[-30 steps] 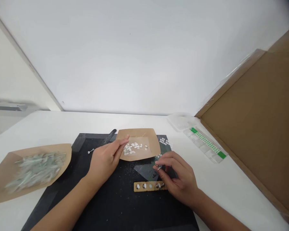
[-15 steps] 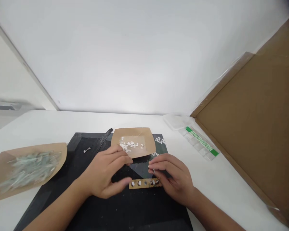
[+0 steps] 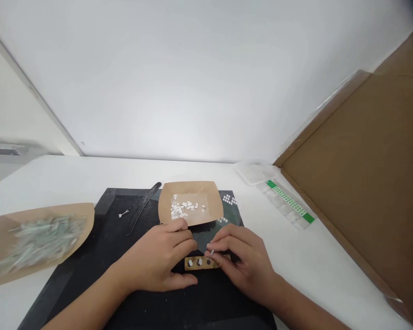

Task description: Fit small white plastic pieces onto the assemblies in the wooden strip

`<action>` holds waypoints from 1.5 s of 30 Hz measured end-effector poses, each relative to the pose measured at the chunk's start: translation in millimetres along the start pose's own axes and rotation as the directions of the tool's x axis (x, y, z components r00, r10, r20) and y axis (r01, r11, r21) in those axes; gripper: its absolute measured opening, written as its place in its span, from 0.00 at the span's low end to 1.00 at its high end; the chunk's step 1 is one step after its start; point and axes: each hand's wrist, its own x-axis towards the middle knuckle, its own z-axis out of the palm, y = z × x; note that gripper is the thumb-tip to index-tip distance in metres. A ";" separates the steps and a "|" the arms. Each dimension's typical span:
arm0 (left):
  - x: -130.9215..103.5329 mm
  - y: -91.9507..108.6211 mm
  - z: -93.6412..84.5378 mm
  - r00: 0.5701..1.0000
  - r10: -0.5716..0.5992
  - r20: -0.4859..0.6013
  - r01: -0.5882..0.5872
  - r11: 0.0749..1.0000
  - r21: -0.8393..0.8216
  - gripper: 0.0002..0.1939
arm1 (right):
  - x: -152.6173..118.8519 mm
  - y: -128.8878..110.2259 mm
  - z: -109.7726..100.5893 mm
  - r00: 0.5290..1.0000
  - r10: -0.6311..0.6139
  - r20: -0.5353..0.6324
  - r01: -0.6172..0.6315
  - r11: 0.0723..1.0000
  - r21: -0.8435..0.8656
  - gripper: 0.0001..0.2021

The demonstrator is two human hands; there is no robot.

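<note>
Your right hand (image 3: pixel 239 261) pinched a tiny shiny piece (image 3: pixel 212 252) over the brown strip (image 3: pixel 193 263), low in the middle. Your left hand (image 3: pixel 158 259) was half open beside it.

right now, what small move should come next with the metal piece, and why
Probably lower the small metal piece toward the dark spot on the tan strip: the right hand pinches it just above, and that spot shows no white disc, unlike the two left of it.
</note>
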 end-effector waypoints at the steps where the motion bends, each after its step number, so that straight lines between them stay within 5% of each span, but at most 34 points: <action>1: -0.2 -0.5 0.7 1.000 0.003 0.001 -0.003 1.000 0.001 0.18 | -0.3 0.4 -0.4 1.000 0.021 0.005 -0.021 1.000 -0.004 0.03; 10: -1.6 -1.4 3.4 1.000 0.013 0.007 -0.013 1.000 -0.010 0.15 | 0.8 3.1 -3.6 0.945 0.169 0.281 -0.195 0.978 0.067 0.02; 18: -0.6 -1.6 4.9 1.000 0.021 0.016 -0.021 1.000 -0.009 0.15 | 2.2 -4.2 -6.0 0.862 0.309 0.401 -0.355 0.934 0.044 0.02; 38: -1.4 -0.7 5.3 0.999 0.003 0.048 -0.003 1.000 -0.008 0.16 | -0.8 -3.9 -2.4 0.819 0.398 0.413 -0.428 0.904 -0.023 0.14; 45: 0.0 0.1 5.7 0.999 0.010 0.042 -0.010 1.000 -0.010 0.14 | 0.0 -1.3 -2.6 0.835 0.346 0.427 -0.374 0.927 -0.019 0.06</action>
